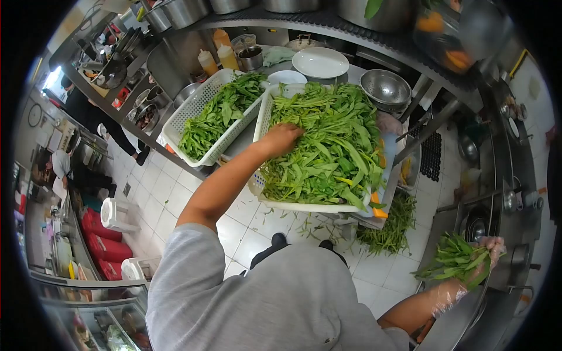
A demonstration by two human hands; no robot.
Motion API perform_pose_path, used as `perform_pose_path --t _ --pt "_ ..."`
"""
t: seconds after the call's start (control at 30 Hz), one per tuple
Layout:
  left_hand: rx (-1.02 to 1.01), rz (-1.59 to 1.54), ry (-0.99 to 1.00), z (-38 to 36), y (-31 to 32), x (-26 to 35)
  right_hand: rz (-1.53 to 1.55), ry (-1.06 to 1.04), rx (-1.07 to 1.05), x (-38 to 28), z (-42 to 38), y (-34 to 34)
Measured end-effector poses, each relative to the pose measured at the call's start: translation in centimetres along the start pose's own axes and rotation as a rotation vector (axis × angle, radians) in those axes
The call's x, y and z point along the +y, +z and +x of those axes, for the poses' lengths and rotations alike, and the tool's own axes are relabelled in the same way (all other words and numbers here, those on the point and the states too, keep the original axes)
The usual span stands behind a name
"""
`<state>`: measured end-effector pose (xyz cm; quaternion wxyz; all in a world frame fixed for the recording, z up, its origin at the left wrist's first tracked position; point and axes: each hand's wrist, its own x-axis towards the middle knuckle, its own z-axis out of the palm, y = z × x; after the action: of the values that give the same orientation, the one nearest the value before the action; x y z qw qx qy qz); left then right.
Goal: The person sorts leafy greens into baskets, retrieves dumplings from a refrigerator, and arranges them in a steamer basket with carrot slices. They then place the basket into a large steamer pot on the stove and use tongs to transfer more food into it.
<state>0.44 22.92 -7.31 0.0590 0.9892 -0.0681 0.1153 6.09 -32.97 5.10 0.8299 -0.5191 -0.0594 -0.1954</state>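
A white perforated basket (266, 114) stands in front of me, heaped with long-leaved greens (328, 146) that look like water spinach. My left hand (282, 139), bare, rests at the left side of the heap, its fingers curled into the stems; the fingertips are partly hidden. Out to the far right, my right hand (493, 250) wears a clear plastic glove and grips a bunch of the same greens (456, 257) over the steel counter. A second white basket (170, 131), also holding greens, sits tilted to the left.
Behind the baskets are a white oval plate (321, 62), a steel colander (385, 88) and sauce bottles (226, 57). A steel shelf (263, 17) with pots hangs above. More greens (391, 225) lie low beside the table. White stools (117, 214) and other people (88, 111) are at left.
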Motion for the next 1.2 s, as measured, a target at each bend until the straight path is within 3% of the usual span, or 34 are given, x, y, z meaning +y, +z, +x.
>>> perform_pose_path --t 0.13,0.2,0.23,0.33,0.43,0.5,0.57,0.7,0.77,0.83,0.9,1.0,1.03,1.1,1.17,1.2 --pt "-0.067 0.004 -0.137 -0.5 -3.2 0.8 -0.046 0.049 -0.1 1.6 -0.3 2.7" --pt "0.19 -0.19 -0.282 -0.9 -5.6 1.4 -0.014 0.075 -0.158 2.3 -0.6 3.6" --pt "0.191 -0.185 -0.285 -1.1 -6.0 1.3 0.019 0.097 -0.214 2.8 -0.7 3.9" --pt "0.468 -0.582 -0.398 -1.6 -7.1 1.7 0.033 0.176 -0.215 4.9 -0.9 4.3" --pt "0.464 -0.694 -0.521 -2.3 -7.3 3.2 0.013 0.244 -0.257 5.5 -1.8 6.2" --pt "0.523 -0.664 -0.505 -2.7 -6.7 3.4 -0.194 0.135 -0.368 6.0 -2.3 7.6" --pt "0.581 -0.95 -0.664 -3.1 -7.0 3.9 -0.201 0.168 -0.338 5.4 -3.5 9.7" --pt "0.531 -1.108 -0.783 -4.2 -6.6 4.1 -0.176 0.326 -0.469 5.6 -4.3 11.6" --pt "0.527 -1.08 -0.831 -4.6 -6.8 4.2 -0.191 0.272 -0.572 5.8 -5.5 13.2" --pt "0.675 -0.786 -0.733 -5.3 -6.5 3.6 -0.111 0.345 -0.559 6.0 -6.8 14.4" --pt "0.68 -0.808 -0.79 -6.2 -7.1 3.4 0.005 0.575 -0.636 6.2 -7.5 14.9" --pt "0.586 -1.28 -0.854 -7.4 -9.1 4.3 -0.244 0.503 -0.8 6.5 -7.9 15.9" --pt "0.59 -1.277 -0.86 -7.7 -9.2 4.5 -0.374 0.429 -0.878 6.6 -8.3 16.4" --pt "0.526 -1.64 -0.825 -8.1 -9.2 5.1 -0.414 0.377 -0.949 6.6 -9.4 18.2" --pt "0.479 -1.699 -0.845 -8.0 -9.3 6.4 -0.497 0.265 -1.077 6.5 -10.6 20.7" --pt "0.396 -1.622 -0.846 -8.0 -9.1 7.2 -0.486 -0.019 -1.146 6.6 -11.1 22.2"
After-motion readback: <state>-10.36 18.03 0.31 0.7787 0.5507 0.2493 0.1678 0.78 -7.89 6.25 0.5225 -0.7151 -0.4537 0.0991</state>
